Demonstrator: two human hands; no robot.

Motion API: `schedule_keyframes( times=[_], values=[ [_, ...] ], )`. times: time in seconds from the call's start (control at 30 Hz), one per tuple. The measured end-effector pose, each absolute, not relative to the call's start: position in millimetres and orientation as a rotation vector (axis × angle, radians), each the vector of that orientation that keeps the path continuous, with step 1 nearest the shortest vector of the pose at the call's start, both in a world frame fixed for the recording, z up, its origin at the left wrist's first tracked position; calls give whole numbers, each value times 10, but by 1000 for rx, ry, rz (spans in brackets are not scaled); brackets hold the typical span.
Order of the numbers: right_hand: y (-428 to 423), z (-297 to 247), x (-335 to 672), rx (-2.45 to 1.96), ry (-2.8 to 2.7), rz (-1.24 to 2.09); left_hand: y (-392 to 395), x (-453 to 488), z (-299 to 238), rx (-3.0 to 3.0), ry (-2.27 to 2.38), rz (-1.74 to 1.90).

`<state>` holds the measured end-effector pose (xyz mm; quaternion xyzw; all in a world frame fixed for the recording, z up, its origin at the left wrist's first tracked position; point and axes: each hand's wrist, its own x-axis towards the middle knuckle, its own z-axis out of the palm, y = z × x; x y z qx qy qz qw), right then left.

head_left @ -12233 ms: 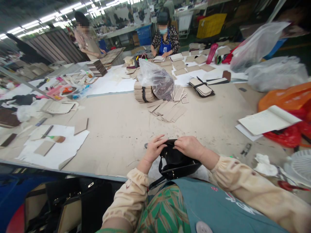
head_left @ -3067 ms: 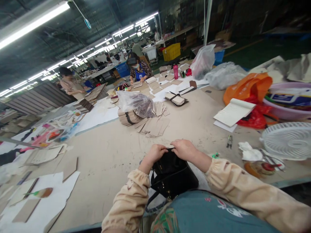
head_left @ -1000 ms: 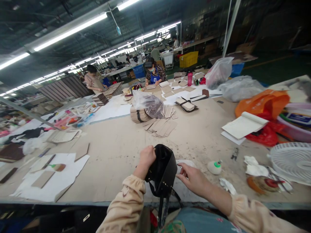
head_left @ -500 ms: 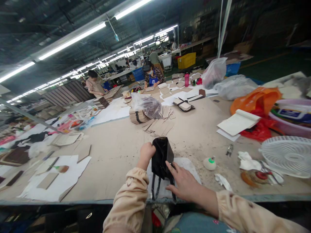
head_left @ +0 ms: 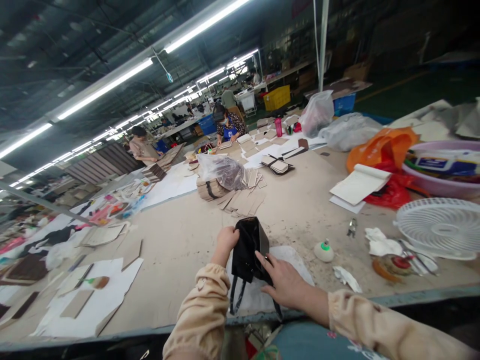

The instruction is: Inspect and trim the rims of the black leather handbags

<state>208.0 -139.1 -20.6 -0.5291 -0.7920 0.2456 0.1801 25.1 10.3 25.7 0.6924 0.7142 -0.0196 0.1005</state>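
A small black handbag stands upright near the table's front edge, on a white sheet. My left hand is closed round the bag's upper left edge. My right hand lies against the bag's lower right side, fingers spread on it. The bag's black straps hang down over the table edge between my arms.
A green-capped glue bottle, small snips, crumpled white rags and a white fan grille lie to the right. Stacks of tan card pieces and a plastic bag sit ahead. Two people work at the far end.
The bag has been turned from lying under both hands to standing upright. My right hand left the top edge, reached onto the sheet, then settled on the bag's lower side.
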Motion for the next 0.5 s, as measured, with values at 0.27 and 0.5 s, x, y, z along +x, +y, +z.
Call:
schedule_keyframes(
  times=[0.27,0.5],
  values=[
    [-1223,-302,2174,-1576,-2205,532,69,245,150,1935,2178,135],
    [-858,-258,2514,-1503,-2088,590,129,153,71,1545,2077,287]
  ],
)
